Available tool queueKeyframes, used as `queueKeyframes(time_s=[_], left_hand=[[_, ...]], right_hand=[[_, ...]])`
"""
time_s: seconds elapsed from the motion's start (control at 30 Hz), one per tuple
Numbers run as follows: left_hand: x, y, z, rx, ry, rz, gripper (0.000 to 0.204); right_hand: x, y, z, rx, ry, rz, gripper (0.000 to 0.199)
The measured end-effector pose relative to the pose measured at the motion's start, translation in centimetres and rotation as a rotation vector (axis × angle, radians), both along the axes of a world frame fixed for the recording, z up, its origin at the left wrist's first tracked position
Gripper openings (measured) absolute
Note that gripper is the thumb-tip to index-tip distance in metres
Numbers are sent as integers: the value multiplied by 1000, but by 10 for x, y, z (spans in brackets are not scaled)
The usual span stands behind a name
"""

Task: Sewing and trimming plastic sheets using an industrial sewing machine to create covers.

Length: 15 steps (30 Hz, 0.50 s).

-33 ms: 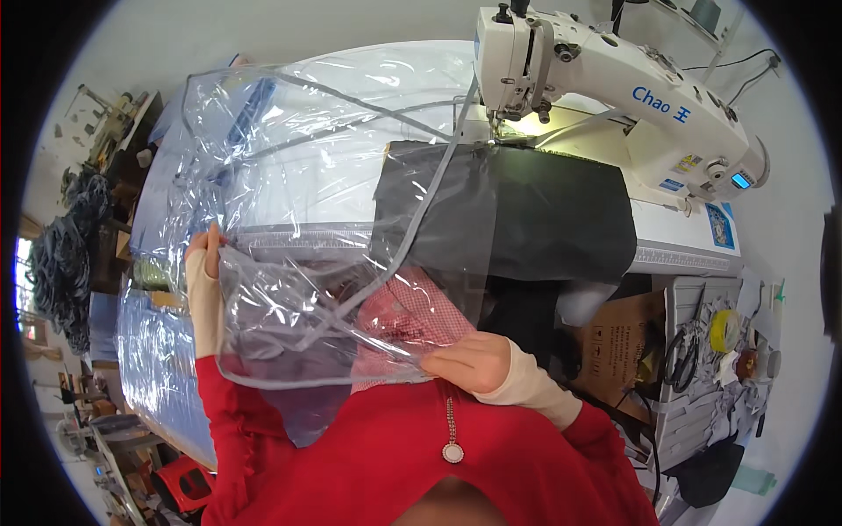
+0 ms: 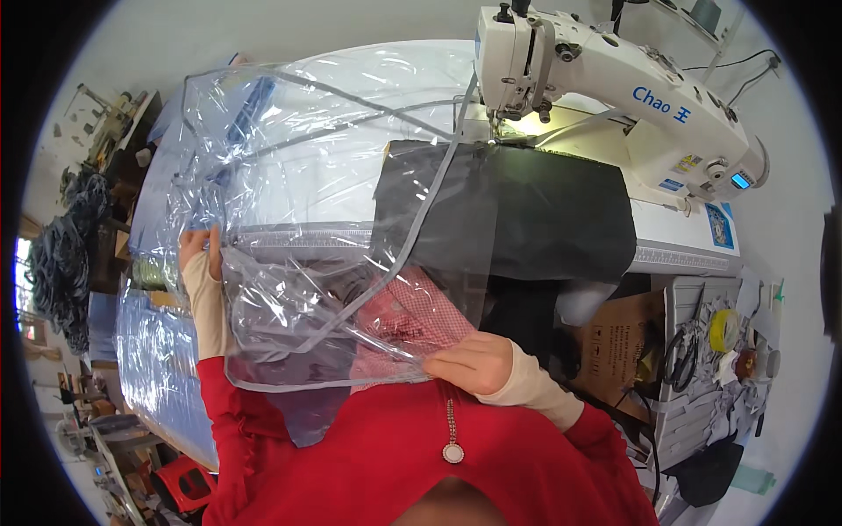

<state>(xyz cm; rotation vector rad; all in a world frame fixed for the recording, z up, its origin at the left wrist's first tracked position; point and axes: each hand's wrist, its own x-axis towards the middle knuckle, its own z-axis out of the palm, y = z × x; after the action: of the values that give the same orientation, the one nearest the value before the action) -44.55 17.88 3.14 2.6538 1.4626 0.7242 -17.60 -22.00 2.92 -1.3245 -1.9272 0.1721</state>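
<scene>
A clear plastic sheet [image 2: 289, 307] with grey binding strips spreads from the sewing table down over my lap. My right hand [image 2: 474, 361] pinches its grey-bound lower edge in front of my chest. At the sheet's left side, my left hand [image 2: 202, 250] has its fingers closed on the crumpled clear plastic; the fingertips are partly hidden. A black fabric piece [image 2: 561, 206] lies under the needle area of the white sewing machine [image 2: 605, 79], with the sheet's right part over its left half. Red checked cloth [image 2: 408, 311] shows through the plastic.
A ruler strip [image 2: 303, 237] runs along the table's front edge. To the right, a grey tray [image 2: 680, 412] holds scissors [image 2: 681, 359], yellow tape [image 2: 724, 330] and scraps beside a cardboard box [image 2: 618, 346]. A red stool [image 2: 184, 482] stands at lower left.
My left hand has shifted slightly left and down, and the plastic near it has moved a little. My right hand stays almost where it was, pinching the edge.
</scene>
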Motion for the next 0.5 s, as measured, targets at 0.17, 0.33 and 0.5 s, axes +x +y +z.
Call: queueKeyframes(time_s=[0.17, 0.33, 0.5], left_hand=[[20, -37, 18, 738, 246, 413, 100], [-21, -14, 1, -33, -124, 289, 86], [-36, 3, 9, -160, -500, 70, 46]], right_hand=[[5, -8, 2, 88, -60, -88, 21], [6, -10, 3, 91, 59, -44, 25], [13, -16, 10, 65, 68, 5, 25]])
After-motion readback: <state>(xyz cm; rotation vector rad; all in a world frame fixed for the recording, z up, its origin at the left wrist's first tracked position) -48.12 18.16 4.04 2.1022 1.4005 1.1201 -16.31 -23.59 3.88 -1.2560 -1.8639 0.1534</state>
